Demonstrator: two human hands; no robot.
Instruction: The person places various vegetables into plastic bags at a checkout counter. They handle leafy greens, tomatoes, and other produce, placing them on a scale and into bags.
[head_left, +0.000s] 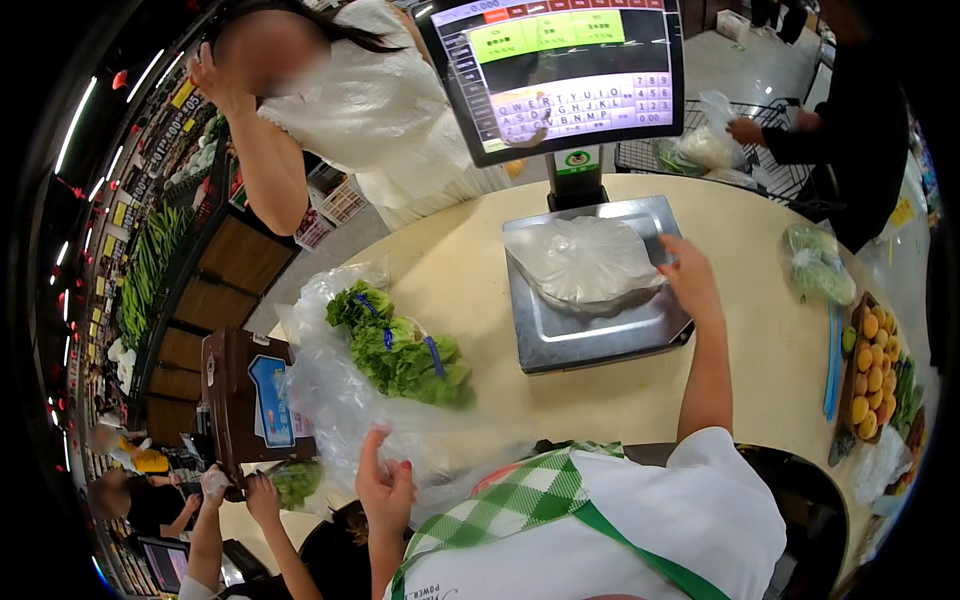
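A filled, pale plastic bag (589, 259) rests on the metal plate of a weighing scale (600, 341). My right hand (681, 271) is at the bag's right edge, fingers bent; whether they grip the plastic is not plain. Nearer my body on the left, my left hand (386, 476) is raised with its index finger extended and the others curled, beside clear plastic bags (330, 382). I cannot tell whether it touches the film. Green lettuce bunches (405, 356) with blue bands lie on those bags. A touch screen (562, 75) stands behind the scale.
A brown box (244, 397) stands left of the counter (757, 300). Bagged greens (817, 262) and a basket of orange fruit (874, 367) lie right. A person in white (382, 97) stands across; another in black (855, 135) reaches over a wire cart (780, 172). Co-worker's hands (262, 499) are lower left.
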